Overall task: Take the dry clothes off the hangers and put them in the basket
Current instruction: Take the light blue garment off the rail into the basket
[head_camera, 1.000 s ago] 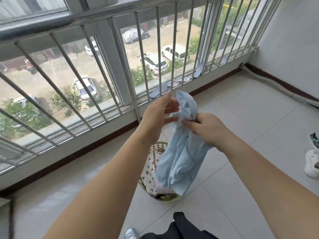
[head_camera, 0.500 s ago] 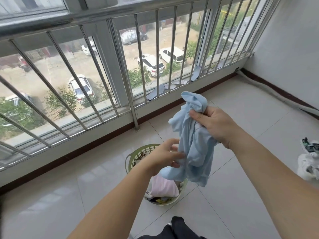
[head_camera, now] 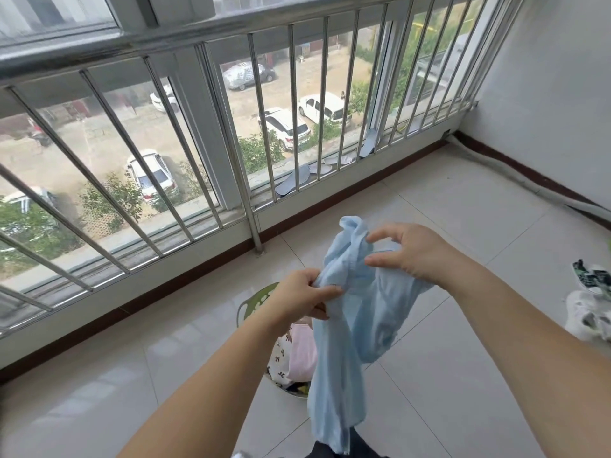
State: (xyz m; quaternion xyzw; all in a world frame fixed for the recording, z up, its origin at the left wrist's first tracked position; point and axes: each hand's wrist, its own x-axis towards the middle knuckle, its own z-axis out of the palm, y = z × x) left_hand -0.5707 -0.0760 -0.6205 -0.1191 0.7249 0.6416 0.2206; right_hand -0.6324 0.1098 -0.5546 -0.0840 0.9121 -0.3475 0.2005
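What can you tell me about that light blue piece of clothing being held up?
The light blue garment looks thin, soft and crumpled, off any hanger. It hangs in long folds over the green basket. The left hand grips a bunched part; the right hand touches its top with loosened fingers.

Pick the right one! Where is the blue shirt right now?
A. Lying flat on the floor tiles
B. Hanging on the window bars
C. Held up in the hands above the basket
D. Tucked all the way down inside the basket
C: the left hand grips the light blue shirt and the right hand touches its top, while it dangles over the green basket.
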